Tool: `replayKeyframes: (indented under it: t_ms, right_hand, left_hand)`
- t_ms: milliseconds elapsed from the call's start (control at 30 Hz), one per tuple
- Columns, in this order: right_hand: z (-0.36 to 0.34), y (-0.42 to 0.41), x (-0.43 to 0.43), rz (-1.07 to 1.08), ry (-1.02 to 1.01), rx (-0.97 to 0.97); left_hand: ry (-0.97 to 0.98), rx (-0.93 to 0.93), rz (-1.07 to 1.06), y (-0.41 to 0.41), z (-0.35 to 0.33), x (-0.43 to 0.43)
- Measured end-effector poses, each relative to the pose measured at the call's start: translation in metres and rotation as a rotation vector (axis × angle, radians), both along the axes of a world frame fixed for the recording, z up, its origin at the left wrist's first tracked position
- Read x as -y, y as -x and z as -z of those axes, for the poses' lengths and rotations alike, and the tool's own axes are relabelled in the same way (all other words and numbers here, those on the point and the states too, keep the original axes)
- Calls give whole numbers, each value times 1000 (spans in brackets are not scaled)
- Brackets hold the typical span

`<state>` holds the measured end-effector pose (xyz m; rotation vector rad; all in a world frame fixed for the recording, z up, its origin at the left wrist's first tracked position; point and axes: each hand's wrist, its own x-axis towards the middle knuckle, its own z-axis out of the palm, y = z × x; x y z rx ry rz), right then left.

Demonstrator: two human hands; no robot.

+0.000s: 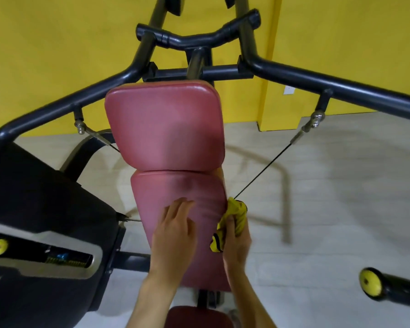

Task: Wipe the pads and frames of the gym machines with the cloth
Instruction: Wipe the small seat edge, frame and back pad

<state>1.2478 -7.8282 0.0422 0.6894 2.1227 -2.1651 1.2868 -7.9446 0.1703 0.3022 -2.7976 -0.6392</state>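
1. While the lower pad (175,185) at lower centre is steadied by the left hand (173,233), which is laid flat with fingers straight and nothing held, firm pressure can be put into each stroke.
2. The cloth (236,208) is seen bunched against the pad's right edge, just right of centre, gripped in the curled fingers of the right hand (238,242).
3. Step judged: the pad's side edge is being wiped. More of the pad would be covered per pass if the cloth were spread rather than wadded.
4. Long overlapping strokes are advised, and the seam under the upper pad (163,124) should be run along too.
5. The cable (263,171), just beside the cloth, is best not snagged.
6. The dark frame (341,84), upper right, is to be taken after the pads.
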Motion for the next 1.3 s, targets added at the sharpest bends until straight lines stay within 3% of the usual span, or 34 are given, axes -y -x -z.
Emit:
replayKeyframes:
  t_ms: [200, 333, 467, 633, 800, 1000, 1067, 1300]
  right_hand:
    - [-58, 33, 12, 68, 29, -185]
    - [-42, 36, 9, 32, 76, -262]
    - [15, 15, 0, -35, 167, -176]
    - [105, -23, -23, -39, 258, 72]
    - [112, -14, -23, 42, 228, 130]
    - [4, 23, -1, 69, 105, -228]
    - [-2, 25, 3, 71, 89, -302]
    - [112, -6, -7, 162, 72, -195]
  left_hand:
    - [-49, 78, -29, -6, 16, -15]
    - [-54, 87, -37, -8, 31, -19]
    - [-143, 67, -56, -17, 51, -18]
    - [-134, 112, -57, -35, 91, -9]
    - [-135, 163, -25, -48, 114, -6]
    - [-149, 134, 41, -61, 124, 1]
    - [-153, 106, 42, -63, 135, 5]
    - [-182, 16, 86, -72, 196, 24]
